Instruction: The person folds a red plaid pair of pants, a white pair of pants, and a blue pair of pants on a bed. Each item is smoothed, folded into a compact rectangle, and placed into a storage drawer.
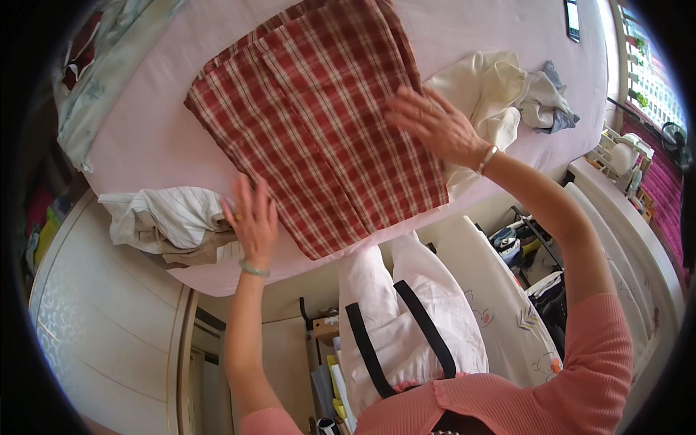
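Observation:
A red plaid garment (pixel 326 123) with white and dark lines lies spread on the pink bed sheet (pixel 156 145), folded along a line down its middle. At its left edge is my left hand (pixel 252 221), fingers spread, beside the cloth and near a pile of white and beige clothes (pixel 174 221). My right hand (pixel 435 127) lies with fingers stretched out over the garment's right edge. Next to that hand is a crumpled cream garment (pixel 489 90), partly under my wrist. Neither hand grips anything that shows.
A grey and white cloth (pixel 547 101) lies right of the cream garment. A phone (pixel 572 20) rests at the far right of the bed. Pale green bedding (pixel 119 65) is at the far left. Shoes (pixel 511 243) stand on a rack below, by a white cabinet (pixel 109 312).

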Demonstrator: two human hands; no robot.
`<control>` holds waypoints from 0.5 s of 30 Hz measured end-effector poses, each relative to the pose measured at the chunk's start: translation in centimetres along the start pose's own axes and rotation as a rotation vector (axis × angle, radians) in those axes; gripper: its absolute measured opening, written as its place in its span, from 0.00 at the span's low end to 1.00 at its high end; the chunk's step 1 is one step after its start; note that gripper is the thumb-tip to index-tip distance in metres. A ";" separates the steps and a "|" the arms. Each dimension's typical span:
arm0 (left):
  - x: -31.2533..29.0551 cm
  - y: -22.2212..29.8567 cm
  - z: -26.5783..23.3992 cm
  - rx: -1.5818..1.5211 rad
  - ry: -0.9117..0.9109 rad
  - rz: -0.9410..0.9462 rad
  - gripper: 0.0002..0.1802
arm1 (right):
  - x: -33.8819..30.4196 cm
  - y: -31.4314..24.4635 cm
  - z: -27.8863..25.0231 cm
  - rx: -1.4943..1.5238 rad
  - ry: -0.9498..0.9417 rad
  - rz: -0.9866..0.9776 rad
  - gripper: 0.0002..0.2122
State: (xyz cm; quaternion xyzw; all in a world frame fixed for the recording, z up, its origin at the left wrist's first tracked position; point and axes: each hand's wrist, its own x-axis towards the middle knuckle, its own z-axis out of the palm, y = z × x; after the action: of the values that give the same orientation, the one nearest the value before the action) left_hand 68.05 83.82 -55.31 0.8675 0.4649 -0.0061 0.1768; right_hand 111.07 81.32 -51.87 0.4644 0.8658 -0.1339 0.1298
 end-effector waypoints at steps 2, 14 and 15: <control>-2.9 0.8 0.1 0.037 -0.132 0.306 0.35 | -1.9 -0.8 -0.3 0.141 -0.050 -0.186 0.30; -2.9 1.7 0.4 -0.327 -0.271 0.302 0.41 | -3.7 -0.2 2.9 0.410 0.043 -0.260 0.26; -3.1 1.6 0.5 -0.334 -0.252 0.270 0.40 | -3.6 -0.2 2.9 0.489 0.053 -0.233 0.24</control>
State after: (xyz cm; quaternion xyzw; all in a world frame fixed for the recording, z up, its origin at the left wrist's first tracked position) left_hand 67.66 80.35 -54.72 0.8728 0.3138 -0.0135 0.3735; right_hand 113.16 77.40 -53.28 0.3823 0.8584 -0.3410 -0.0250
